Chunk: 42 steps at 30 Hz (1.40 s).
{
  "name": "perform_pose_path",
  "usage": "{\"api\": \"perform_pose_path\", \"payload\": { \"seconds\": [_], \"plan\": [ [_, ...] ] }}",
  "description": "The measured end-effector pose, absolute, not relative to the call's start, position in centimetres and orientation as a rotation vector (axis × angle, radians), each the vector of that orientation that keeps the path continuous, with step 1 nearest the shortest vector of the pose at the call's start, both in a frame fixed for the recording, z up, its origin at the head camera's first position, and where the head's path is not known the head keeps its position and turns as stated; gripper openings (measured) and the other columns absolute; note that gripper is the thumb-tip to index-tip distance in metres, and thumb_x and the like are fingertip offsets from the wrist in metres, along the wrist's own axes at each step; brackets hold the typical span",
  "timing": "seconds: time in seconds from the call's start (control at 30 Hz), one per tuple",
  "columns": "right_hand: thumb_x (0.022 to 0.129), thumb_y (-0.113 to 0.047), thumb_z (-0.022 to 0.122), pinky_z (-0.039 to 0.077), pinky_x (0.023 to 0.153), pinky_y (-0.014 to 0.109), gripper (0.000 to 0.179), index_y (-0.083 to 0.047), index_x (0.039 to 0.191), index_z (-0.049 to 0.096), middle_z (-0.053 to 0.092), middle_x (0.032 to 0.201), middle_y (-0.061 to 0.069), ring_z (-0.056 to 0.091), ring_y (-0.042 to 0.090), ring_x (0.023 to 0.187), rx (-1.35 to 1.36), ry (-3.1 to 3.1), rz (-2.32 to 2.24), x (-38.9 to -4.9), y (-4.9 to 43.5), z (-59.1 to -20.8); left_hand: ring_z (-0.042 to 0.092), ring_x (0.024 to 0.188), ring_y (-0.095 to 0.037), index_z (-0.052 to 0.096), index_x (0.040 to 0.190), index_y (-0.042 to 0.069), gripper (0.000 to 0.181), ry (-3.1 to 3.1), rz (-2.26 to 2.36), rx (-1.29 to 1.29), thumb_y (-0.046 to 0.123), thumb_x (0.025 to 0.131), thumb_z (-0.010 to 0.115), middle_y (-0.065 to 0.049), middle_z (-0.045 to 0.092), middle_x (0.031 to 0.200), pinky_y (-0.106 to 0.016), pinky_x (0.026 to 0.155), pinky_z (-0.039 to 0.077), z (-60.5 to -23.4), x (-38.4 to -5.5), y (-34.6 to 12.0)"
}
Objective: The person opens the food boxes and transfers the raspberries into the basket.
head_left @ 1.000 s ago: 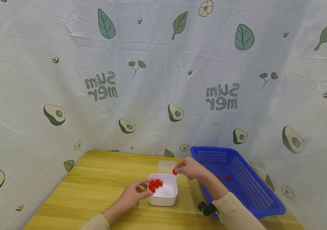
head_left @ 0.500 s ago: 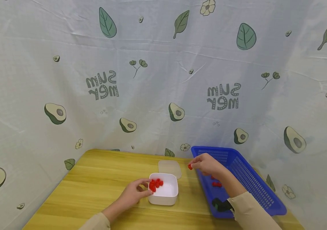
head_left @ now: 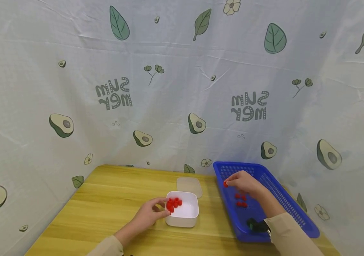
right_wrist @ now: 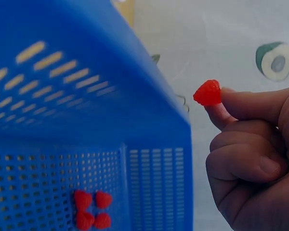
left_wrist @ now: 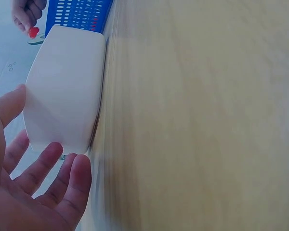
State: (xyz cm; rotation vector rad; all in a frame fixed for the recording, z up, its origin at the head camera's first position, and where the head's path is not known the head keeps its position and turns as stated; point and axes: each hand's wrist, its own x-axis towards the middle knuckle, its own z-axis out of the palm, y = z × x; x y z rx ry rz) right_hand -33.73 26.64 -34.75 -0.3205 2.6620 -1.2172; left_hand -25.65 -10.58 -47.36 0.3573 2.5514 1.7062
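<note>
A red raspberry (right_wrist: 208,93) is pinched between the thumb and index finger of my right hand (head_left: 245,183), over the left side of the blue basket (head_left: 231,225); its other fingers are curled in. Several more raspberries (head_left: 241,201) lie on the basket floor. My left hand (head_left: 149,215) is at the left side of a white square box (head_left: 182,222), its relaxed thumb and fingers touching or close to the wall, as the left wrist view (left_wrist: 43,187) of the hand shows. Inside the box, several raspberries (head_left: 175,203) are clustered at the left.
Behind the box, a translucent flat lid (head_left: 189,185) lies on the wooden table (head_left: 121,188). A pale printed curtain (head_left: 169,71) hangs along the back and sides. The basket's perforated walls rise at the right of the table.
My right hand, holding the raspberry, has moved right from beside the box to over the basket. The left hand has stayed at the box.
</note>
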Motion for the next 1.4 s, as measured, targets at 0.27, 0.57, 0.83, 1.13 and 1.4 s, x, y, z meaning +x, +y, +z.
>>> {"api": "perform_pose_path", "payload": {
  "seconds": [0.27, 0.57, 0.83, 1.13, 1.4],
  "plan": [
    [0.096, -0.009, 0.062, 0.026, 0.041, 0.023, 0.026, 0.008, 0.113, 0.070, 0.034, 0.049, -0.006, 0.027, 0.008, 0.040, -0.317, 2.707, -1.171, -34.5, 29.3, -35.4, 0.056, 0.094, -0.023, 0.062, 0.135, 0.016, 0.050, 2.544, 1.720, 0.351, 0.030, 0.089, 0.077, -0.007, 0.062, 0.117, -0.033, 0.067, 0.053, -47.2, -25.5, -10.6],
    [0.093, -0.005, 0.062, 0.029, 0.042, 0.023, 0.024, 0.012, 0.106, 0.070, 0.043, 0.055, -0.004, 0.027, 0.007, 0.041, -0.191, 2.760, -1.115, -34.7, 31.6, -36.4, 0.056, 0.094, -0.023, 0.062, 0.135, 0.015, 0.051, 2.531, 1.728, 0.358, 0.030, 0.090, 0.077, -0.008, 0.062, 0.116, -0.032, 0.067, 0.053, -47.1, -25.4, -10.4],
    [0.089, -0.001, 0.061, 0.028, 0.042, 0.022, 0.017, 0.011, 0.087, 0.072, 0.050, 0.057, -0.004, 0.026, 0.005, 0.041, -0.124, 2.803, -1.034, -35.1, 33.8, -37.2, 0.056, 0.094, -0.023, 0.062, 0.135, 0.015, 0.050, 2.542, 1.725, 0.367, 0.030, 0.089, 0.077, -0.007, 0.062, 0.116, -0.032, 0.066, 0.053, -47.3, -25.5, -10.5],
    [0.089, -0.002, 0.062, 0.027, 0.042, 0.023, 0.047, -0.019, 0.057, 0.032, 0.029, 0.048, -0.008, 0.027, 0.007, 0.043, -0.078, 2.829, -0.884, -35.7, 34.3, -37.6, 0.056, 0.094, -0.023, 0.062, 0.135, 0.016, 0.050, 2.534, 1.737, 0.361, 0.031, 0.090, 0.077, -0.007, 0.061, 0.117, -0.032, 0.067, 0.053, -47.4, -25.4, -10.6],
    [0.087, -0.001, 0.061, 0.028, 0.041, 0.022, 0.044, -0.018, 0.058, 0.033, 0.026, 0.047, -0.010, 0.026, 0.006, 0.041, -0.069, 2.873, -0.771, -35.9, 34.9, -37.9, 0.056, 0.093, -0.023, 0.061, 0.136, 0.014, 0.051, 2.518, 1.744, 0.370, 0.030, 0.090, 0.076, -0.008, 0.061, 0.118, -0.032, 0.065, 0.053, -47.3, -25.3, -10.7]
  ]
}}
